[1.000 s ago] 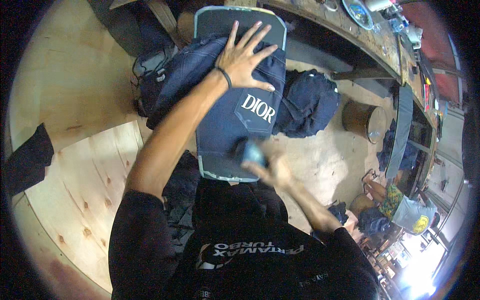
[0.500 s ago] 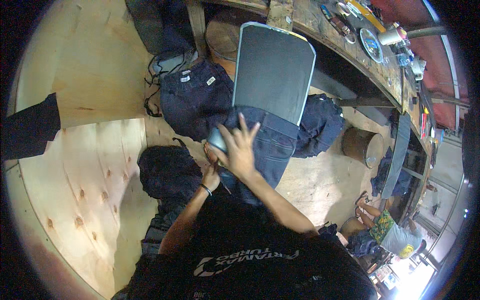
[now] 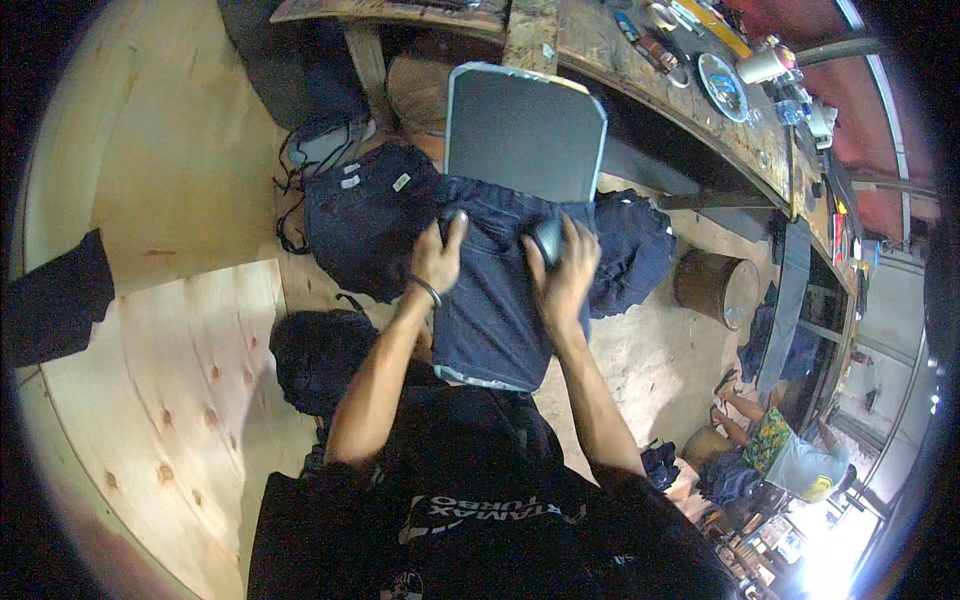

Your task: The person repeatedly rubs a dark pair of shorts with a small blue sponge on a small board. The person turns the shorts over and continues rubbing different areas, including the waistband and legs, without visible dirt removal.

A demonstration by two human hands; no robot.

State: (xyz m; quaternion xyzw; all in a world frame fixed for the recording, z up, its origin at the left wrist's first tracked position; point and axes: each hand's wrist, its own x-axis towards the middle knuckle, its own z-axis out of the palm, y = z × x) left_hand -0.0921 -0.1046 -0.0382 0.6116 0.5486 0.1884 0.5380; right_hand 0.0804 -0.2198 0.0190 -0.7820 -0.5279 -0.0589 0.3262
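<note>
A dark navy denim garment (image 3: 490,310) is drawn over the lower part of a dark grey board (image 3: 525,135) with pale edges. My left hand (image 3: 437,252) grips the garment at its upper left edge, thumb on top and fingers partly hidden. On the right side, my right hand (image 3: 568,270) is closed round a smooth, dark, rounded object (image 3: 547,240) and rests against the cloth. What that object is, I cannot make out. The cloth is wrinkled between my hands, near the waistband.
Dark garments lie left (image 3: 370,225) and right (image 3: 630,250) of the board. A cluttered wooden workbench (image 3: 590,40) runs along the far right, with a blue-rimmed dish (image 3: 722,88) on it. A round wooden stool (image 3: 718,288) stands below. Another person (image 3: 800,455) sits at lower right.
My right hand has moved right, carrying the rounded object across the garment. My left hand has moved up to the garment's upper left edge. Board and garment sit lower and straighter.
</note>
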